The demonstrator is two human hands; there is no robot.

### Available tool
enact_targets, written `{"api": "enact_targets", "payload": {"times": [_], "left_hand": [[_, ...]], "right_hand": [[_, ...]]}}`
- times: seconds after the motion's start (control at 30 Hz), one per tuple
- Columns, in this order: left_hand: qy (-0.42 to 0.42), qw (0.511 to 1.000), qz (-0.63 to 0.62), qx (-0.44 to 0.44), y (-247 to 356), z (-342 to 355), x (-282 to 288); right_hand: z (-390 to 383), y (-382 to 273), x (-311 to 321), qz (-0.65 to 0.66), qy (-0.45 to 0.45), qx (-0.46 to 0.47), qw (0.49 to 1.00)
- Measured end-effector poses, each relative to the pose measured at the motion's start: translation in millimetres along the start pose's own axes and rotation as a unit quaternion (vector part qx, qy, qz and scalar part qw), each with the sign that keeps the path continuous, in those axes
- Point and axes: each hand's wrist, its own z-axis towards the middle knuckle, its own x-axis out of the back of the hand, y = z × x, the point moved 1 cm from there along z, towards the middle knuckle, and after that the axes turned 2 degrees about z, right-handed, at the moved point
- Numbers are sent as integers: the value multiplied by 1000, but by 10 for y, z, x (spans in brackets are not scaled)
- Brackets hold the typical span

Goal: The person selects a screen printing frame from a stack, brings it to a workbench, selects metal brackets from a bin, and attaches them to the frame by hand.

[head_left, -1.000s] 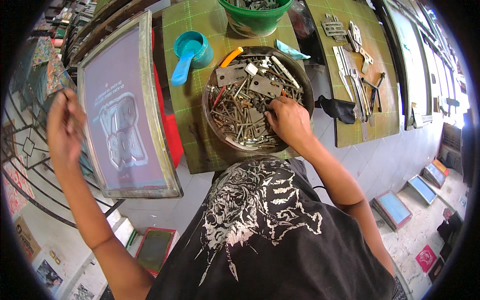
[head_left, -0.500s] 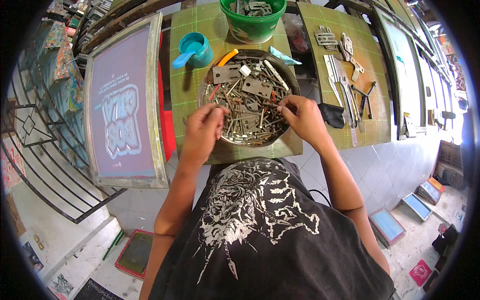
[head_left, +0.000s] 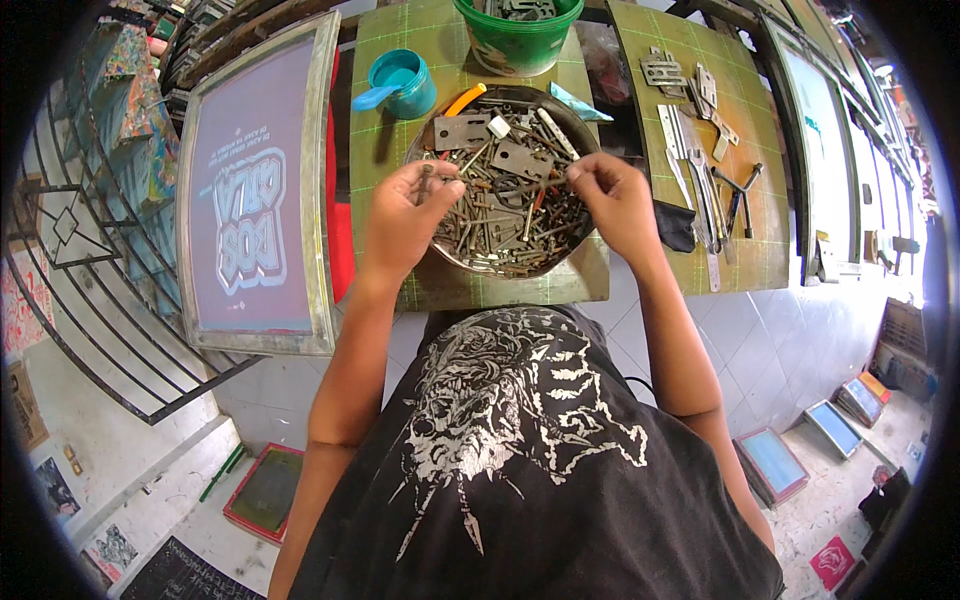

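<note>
A wide round metal pan (head_left: 430, 243) full of bolts, screws and loose hardware sits in front of me. Over its left rim is my left hand (head_left: 400, 218), thumb and fingers pinched around a small dark metal piece (head_left: 428, 174); its exact kind is unclear. Above the right rim, my right hand (head_left: 618, 198) is closed in a pinch on a thin dark metal rod (head_left: 545, 185) pointing left over the pile. Two flat slotted metal plates (head_left: 523, 160), a white plastic block (head_left: 498, 127) and an orange handle (head_left: 466, 98) lie at the pan's far side.
Behind the pan stand a green bucket (head_left: 520, 48) of metal brackets and a blue tub (head_left: 412, 100). On the right board (head_left: 745, 262) lie brackets, long flat metal tools, a T-shaped wrench (head_left: 740, 192) and a black pouch (head_left: 674, 227). A framed printing screen (head_left: 245, 130) leans left.
My left hand has turned and opened toward the pan, showing the small piece in its pinch. The right hand has lifted slightly with the rod. The view has shifted a little.
</note>
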Motion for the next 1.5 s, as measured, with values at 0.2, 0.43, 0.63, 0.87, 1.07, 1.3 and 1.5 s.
{"api": "enact_targets", "payload": {"times": [0.2,0.43,0.63,0.87,1.07,1.3,1.5], "left_hand": [[-75,942,318,-79,-243,117,-224],[-51,876,456,-151,-483,108,-404],[-38,882,442,-160,-543,15,-417],[-39,929,328,-165,-191,-294,-338],[-83,973,209,-51,-43,-570,-214],[-78,993,92,-16,-226,-729,-226],[-93,989,116,-27,-206,-739,-208]], "right_hand": [[5,158,-149,-40,-35,-15,998],[-77,257,-257,-173,-41,113,978],[-157,194,-323,-233,-51,138,961],[-380,-107,-486,-62,-118,115,984],[-462,-203,-417,86,-255,10,963],[-575,-336,-388,46,-245,65,966],[-617,-241,-408,104,-263,67,957]]}}
